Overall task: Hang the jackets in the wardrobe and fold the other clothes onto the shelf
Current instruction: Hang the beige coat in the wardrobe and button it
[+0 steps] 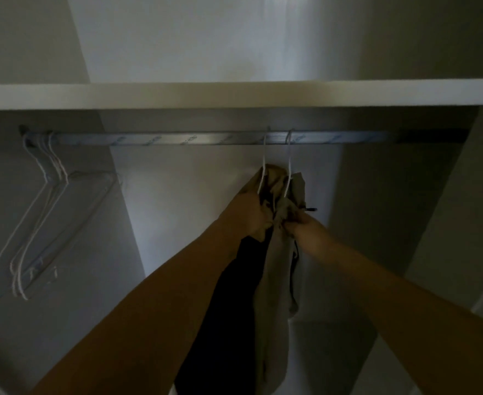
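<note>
Fingers (258, 220) of the left hand (250, 212) are curled into the fabric at the collar of a tan jacket (274, 178), bunching the cloth just below its hanger; the fingertips themselves are buried in the folds. Fingers (293, 223) of the right hand (305, 226) are drawn together and pinch the upper edge of a grey jacket (274, 280), right beside the left hand, so that the two hands nearly touch. How tightly either hand grips cannot be told in the dim light.

Both jackets hang side by side right of centre on the metal rail (177, 139), each on a thin white wire hanger: the left hanger hook (264, 155) carries the tan jacket, the right hanger hook (289, 158) the grey one. A dark garment or lining (228, 323) hangs down to the left of the grey cloth, under the left forearm; which jacket it belongs to is unclear. A small dark toggle (310, 208) sticks out to the right near the grey collar.

At the far left end of the rail hangs a bunch of bare wire hangers (39, 223), well apart from the jackets. Above the rail runs a white shelf (234, 95), its front edge spanning the wardrobe.
</note>
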Demonstrator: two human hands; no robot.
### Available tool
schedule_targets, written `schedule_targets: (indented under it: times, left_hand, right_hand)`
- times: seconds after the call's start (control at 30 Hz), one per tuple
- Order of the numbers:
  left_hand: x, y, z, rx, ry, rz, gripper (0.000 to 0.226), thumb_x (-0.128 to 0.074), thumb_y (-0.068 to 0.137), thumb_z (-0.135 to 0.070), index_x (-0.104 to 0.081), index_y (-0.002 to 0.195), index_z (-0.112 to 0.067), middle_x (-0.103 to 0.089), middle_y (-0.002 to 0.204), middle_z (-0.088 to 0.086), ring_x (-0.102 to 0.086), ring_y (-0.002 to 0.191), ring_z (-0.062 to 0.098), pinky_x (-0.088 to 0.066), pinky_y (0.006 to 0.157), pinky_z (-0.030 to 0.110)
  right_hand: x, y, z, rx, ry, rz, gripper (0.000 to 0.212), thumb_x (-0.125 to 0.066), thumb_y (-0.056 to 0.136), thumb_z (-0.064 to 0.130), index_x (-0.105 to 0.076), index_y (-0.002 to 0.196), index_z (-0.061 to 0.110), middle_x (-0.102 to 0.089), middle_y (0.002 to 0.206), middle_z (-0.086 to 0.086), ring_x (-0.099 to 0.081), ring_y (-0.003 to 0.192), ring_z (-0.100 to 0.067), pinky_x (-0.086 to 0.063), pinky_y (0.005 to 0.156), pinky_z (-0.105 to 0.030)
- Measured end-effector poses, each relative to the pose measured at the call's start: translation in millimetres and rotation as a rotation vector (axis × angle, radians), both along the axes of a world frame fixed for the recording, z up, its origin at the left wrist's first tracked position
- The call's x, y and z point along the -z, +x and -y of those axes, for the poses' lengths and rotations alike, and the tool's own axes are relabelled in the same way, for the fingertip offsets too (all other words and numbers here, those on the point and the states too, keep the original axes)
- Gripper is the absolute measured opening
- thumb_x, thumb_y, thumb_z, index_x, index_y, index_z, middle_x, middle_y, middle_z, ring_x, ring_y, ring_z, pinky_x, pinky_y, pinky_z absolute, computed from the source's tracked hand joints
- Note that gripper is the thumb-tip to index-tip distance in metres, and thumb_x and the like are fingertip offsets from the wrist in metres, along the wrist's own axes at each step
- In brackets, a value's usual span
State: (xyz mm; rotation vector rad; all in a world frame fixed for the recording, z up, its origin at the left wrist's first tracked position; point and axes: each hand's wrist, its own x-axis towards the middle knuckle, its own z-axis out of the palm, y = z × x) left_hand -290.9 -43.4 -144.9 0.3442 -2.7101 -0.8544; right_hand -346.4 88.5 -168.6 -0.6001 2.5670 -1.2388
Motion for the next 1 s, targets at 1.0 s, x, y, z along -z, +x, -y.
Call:
schedule_targets:
  times: [1.0]
  left_hand:
    - [-58.7, 172.6, -183.2, 0.545, -0.531, -0.050, 0.049, -0.037, 0.101, -0.039, -0.042, 0.141, -0.012, -0.048, 0.141, 0.008, -0.045, 0.126, 0.026, -0.032, 0.109, 0.037]
  right_hand:
    - [-86.0, 304.7, -263.2, 0.431, 0.355, 0.022, 0.057, -0.050, 0.096, 0.023, -0.030, 0.149, 0.016, -0.031, 0.154, -0.003, -0.036, 0.137, -0.022, -0.030, 0.110, -0.029]
